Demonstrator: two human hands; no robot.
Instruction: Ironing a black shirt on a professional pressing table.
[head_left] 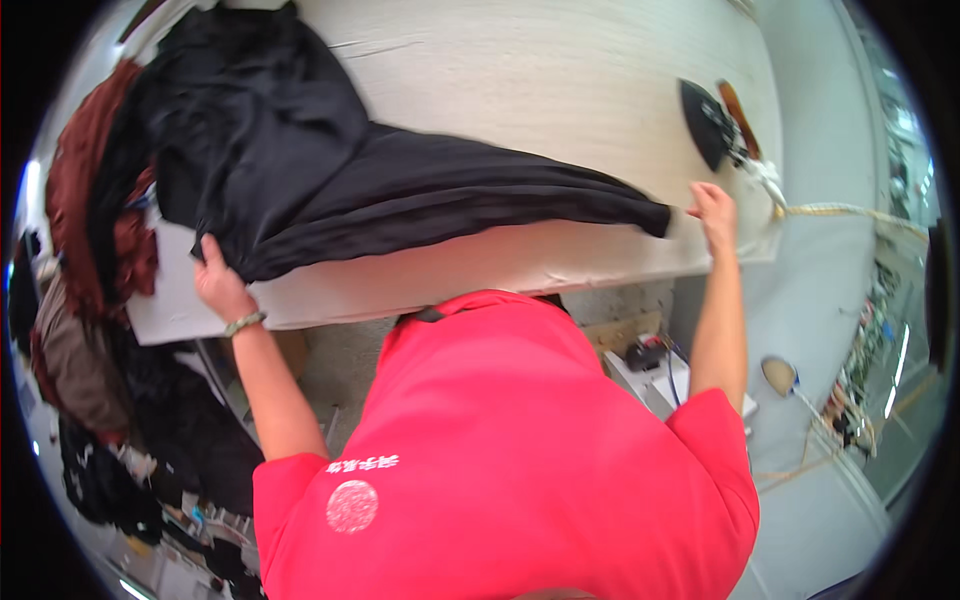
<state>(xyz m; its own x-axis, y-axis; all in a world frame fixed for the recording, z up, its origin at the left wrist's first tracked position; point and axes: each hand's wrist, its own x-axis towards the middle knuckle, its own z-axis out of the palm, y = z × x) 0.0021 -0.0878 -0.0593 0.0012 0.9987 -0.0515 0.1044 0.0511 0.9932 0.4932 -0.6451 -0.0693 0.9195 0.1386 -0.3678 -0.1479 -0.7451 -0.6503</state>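
A long black garment [300, 160] is spread over the white padded table [560, 80]. One narrow, creased part of it, a sleeve or a leg, stretches to the right along the table's near side. At the lower left corner of the cloth, my left hand [222, 285] is closed on its edge, thumb on top. Just past the narrow part's right end, my right hand [714, 212] is raised with its fingers curled together. A small gap shows between it and the cloth, and I see nothing in those fingers.
An iron [708, 125] with a brown handle stands at the table's right, its pale cord [850, 210] running off to the right. Reddish-brown clothing [85, 190] hangs over the left side. Below right, a small white cabinet [650, 385] stands under the table edge.
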